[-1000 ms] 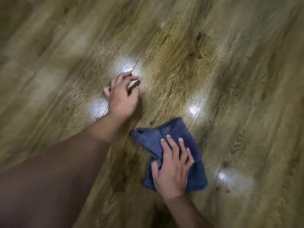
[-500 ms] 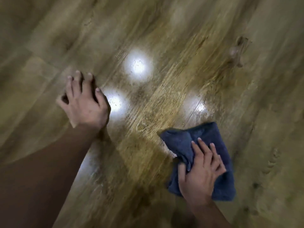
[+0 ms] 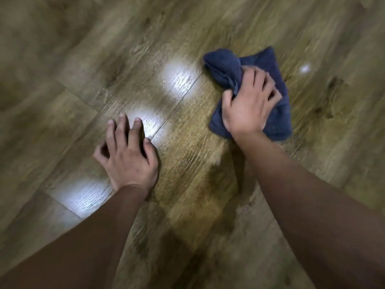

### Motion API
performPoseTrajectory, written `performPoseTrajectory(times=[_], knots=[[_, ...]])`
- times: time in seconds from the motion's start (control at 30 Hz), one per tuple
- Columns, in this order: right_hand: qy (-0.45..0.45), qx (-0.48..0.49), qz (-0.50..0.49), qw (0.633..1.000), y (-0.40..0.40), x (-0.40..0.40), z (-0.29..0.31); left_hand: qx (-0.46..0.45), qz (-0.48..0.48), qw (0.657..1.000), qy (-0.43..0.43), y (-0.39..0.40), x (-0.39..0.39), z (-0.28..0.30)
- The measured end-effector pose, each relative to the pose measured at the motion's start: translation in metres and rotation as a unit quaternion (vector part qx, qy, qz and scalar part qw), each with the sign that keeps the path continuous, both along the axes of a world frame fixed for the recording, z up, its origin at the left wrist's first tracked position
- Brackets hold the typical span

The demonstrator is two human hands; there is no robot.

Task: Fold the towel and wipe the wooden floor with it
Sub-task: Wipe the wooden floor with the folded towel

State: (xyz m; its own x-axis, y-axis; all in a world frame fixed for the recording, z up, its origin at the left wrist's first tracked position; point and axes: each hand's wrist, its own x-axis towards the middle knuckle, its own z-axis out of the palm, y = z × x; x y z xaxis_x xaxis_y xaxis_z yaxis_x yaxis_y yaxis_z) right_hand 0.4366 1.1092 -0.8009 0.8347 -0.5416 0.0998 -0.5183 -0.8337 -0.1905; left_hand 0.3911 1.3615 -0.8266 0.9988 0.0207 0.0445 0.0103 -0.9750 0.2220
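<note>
Glossy brown wooden plank floor (image 3: 187, 159): folded dark blue terry towel (image 3: 277, 113) pressed down, bunched, gripped by right hand (image 3: 248, 105); left hand (image 3: 129, 157) braced on fingertips, nothing held.

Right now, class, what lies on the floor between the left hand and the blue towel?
Nothing: in the head view only bare wooden floor, with bright light reflections, separates the left hand from the blue towel.

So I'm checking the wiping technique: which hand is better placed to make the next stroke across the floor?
The right hand. It already presses on the folded blue towel, fingers bunching the cloth. The left hand is bare, fingers spread on the wooden floor, apparently bracing.
</note>
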Motion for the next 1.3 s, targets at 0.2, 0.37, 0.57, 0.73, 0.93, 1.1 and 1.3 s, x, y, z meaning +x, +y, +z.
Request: performPoseTrajectory(times=[0.2, 0.37, 0.57, 0.73, 0.93, 1.1, 1.3], knots=[[0.008, 0.002, 0.017, 1.000, -0.011, 0.038, 0.002, -0.003, -0.002, 1.000, -0.007, 0.002, 0.000, -0.001], [0.010, 0.011, 0.058, 0.998, 0.017, -0.008, 0.006, -0.008, -0.006, 1.000, -0.010, 0.001, 0.001, 0.001], [0.049, 0.075, 0.138, 0.986, 0.115, -0.159, 0.006, -0.010, -0.005, 1.000, 0.006, 0.003, 0.002, 0.002], [0.065, 0.068, 0.169, 0.981, 0.143, -0.197, 0.004, -0.013, -0.004, 1.000, 0.009, 0.004, 0.004, 0.005], [0.041, 0.051, 0.287, 0.956, 0.090, -0.141, 0.003, -0.013, 0.002, 0.999, 0.034, 0.004, 0.005, 0.005], [0.035, 0.017, 0.253, 0.967, 0.058, -0.035, 0.002, 0.019, -0.006, 1.000, 0.015, 0.003, 0.003, 0.004], [0.018, -0.021, 0.199, 0.980, 0.039, 0.075, -0.002, 0.025, -0.005, 1.000, 0.018, 0.005, 0.003, 0.004]])
